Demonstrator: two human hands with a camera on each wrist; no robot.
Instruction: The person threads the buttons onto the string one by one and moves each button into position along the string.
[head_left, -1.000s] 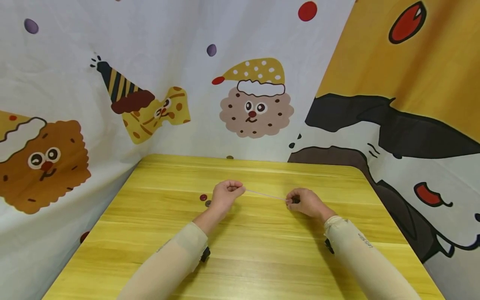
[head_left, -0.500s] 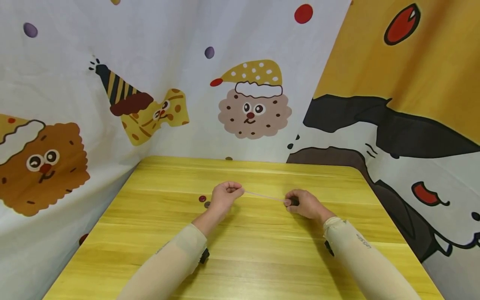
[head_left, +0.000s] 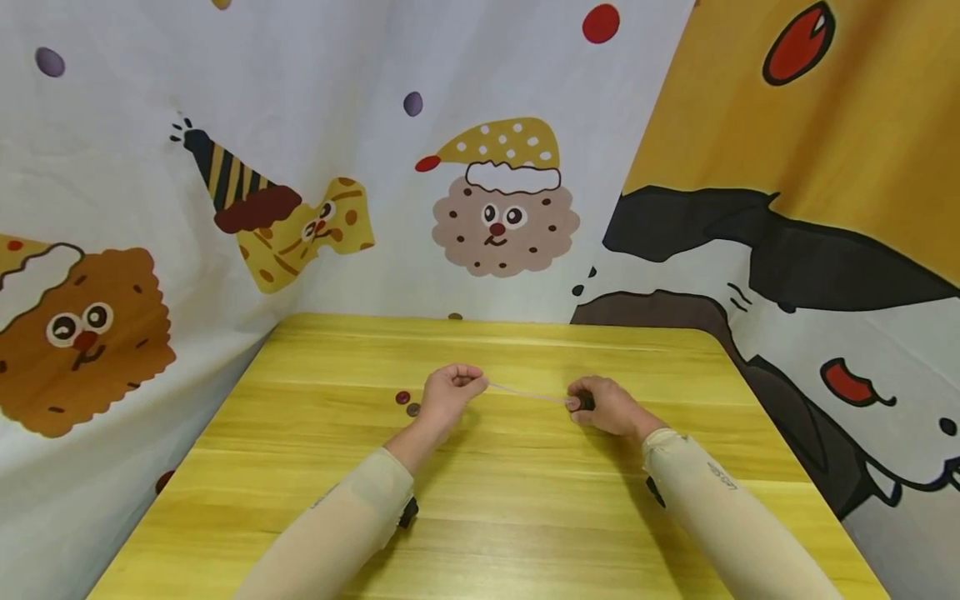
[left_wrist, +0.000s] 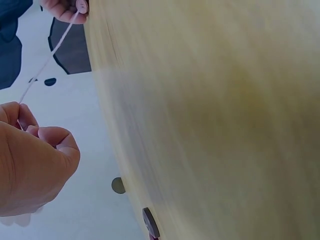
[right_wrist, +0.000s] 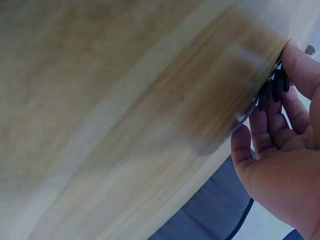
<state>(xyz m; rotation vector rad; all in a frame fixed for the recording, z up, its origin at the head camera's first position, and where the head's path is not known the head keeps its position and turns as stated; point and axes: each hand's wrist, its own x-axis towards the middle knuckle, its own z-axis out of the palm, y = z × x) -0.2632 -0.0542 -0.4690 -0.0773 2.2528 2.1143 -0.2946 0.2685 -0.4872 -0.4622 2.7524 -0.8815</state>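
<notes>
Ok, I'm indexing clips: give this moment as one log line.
left hand: pinches string; right hand: holds pink button, dark discs; table: red button, grey button

R sleeve (head_left: 757,525), lower rt of head pic: dark lettering (head_left: 722,476), starts approx. "Le", rest too small. L sleeve (head_left: 330,525), lower lt: faint print (head_left: 325,497), illegible.

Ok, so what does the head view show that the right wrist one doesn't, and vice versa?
Only head: the left hand pinching white string, with a red button and a gray button nearby on the table. Only right wrist: separate edges of dark discs; the head view shows just a dark mass. Both: the right hand and the table.
</notes>
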